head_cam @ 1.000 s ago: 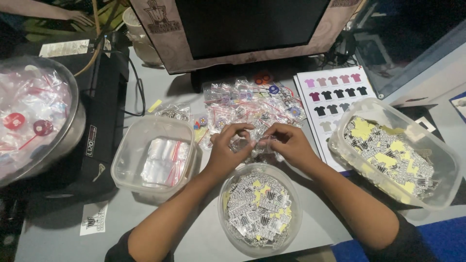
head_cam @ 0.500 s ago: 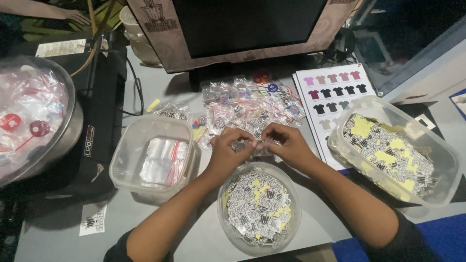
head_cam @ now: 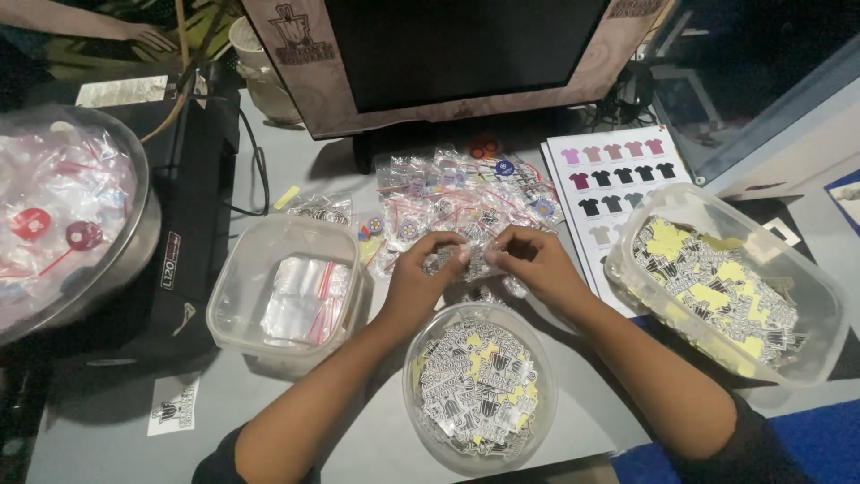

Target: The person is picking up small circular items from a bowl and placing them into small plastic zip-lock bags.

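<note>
At desk centre, between both hands: small clear packet (head_cam: 473,262), just above round tub rim, in front of packet pile.
Left hand (head_cam: 421,273): fingertips pinched on packet's left edge, thumb under.
Right hand (head_cam: 536,262): fingertips pinched on packet's right edge, hands nearly touching.
Packet contents: probably a sticker inside; too small and glary to tell.
Doing it well: best to keep grip at packet mouth, edges lined up, press along strip end to end; likely safer to hold over round tub so drops land inside.
Round tub (head_cam: 421,421): directly below hands, full of black, white and yellow stickers.
Left tub (head_cam: 235,296): near left forearm, holds stack of empty clear bags with red strips.
Packet pile (head_cam: 466,193): filled packets spread just beyond hands, below monitor.
Right tub (head_cam: 811,296): oblong, more stickers, apart from right arm.
Shirt chart (head_cam: 618,175): printed sheet of coloured shirts, partly under right tub.
Monitor (head_cam: 466,54): dark screen at top.
Metal bowl (head_cam: 134,237): far left, bagged red items.
Other person's hand (head_cam: 143,36): top left corner, well apart.
</note>
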